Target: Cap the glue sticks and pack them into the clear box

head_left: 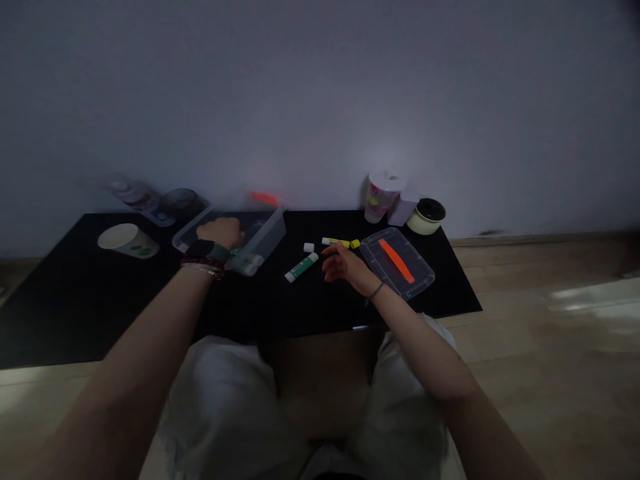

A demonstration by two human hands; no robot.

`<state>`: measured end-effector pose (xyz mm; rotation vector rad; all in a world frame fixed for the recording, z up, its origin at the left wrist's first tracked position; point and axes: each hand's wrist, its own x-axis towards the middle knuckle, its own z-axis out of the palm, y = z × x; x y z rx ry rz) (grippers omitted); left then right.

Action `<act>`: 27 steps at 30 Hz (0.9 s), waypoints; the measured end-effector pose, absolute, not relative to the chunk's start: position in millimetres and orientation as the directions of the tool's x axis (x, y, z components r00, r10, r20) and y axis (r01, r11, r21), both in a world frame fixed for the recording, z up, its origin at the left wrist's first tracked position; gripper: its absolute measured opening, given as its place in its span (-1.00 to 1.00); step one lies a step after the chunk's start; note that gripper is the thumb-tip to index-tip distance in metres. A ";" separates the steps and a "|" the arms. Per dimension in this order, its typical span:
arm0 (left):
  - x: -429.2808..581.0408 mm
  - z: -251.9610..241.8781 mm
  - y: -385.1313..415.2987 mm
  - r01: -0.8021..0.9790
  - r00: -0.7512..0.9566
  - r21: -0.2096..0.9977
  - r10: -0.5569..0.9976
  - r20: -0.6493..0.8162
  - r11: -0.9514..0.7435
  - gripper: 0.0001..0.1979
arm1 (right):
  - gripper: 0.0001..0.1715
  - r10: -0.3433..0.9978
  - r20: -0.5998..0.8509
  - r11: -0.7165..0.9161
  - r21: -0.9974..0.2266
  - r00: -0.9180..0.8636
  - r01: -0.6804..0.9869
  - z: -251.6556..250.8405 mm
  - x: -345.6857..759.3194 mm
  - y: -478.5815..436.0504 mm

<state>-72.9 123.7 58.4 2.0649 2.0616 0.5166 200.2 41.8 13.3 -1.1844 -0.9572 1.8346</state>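
**Left hand (220, 233) hovers over a clear plastic box (267, 233) while right hand (345, 265) sits near a yellow-and-white stick (340, 243) on a black tabletop (100, 300).**
The box stands at the tabletop's far edge, left of centre. Blur hides the left fingers, so whether they are apart or together cannot be told. The right fingers curl loosely apart, just short of the stick, near a white cap (309, 247) and a green-labelled glue stick (301, 268). A clear lid (373, 257) with an orange strip (397, 260) lies toward the right edge. The risk: a stray brush of the right fingers could send the round sticks rolling, and weight on the box wall could tip it.
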 end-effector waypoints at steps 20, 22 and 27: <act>14.4 -39.7 64.7 0.960 0.273 0.073 0.960 -0.054 -0.269 -0.69 | -0.61 0.929 -0.346 -0.355 -0.934 -0.131 -0.046 0.7 210.1 59.1; 15.6 -39.3 66.2 0.962 0.256 0.110 0.966 -0.035 -0.250 -0.70 | -0.72 0.932 -0.344 -0.336 -0.938 -0.112 0.083 -8.1 210.7 61.6; 20.1 -40.3 72.4 0.840 0.200 0.523 0.979 -0.048 -0.146 -0.60 | -0.76 0.929 -0.353 -0.286 -0.873 -0.108 0.396 -29.4 209.5 66.0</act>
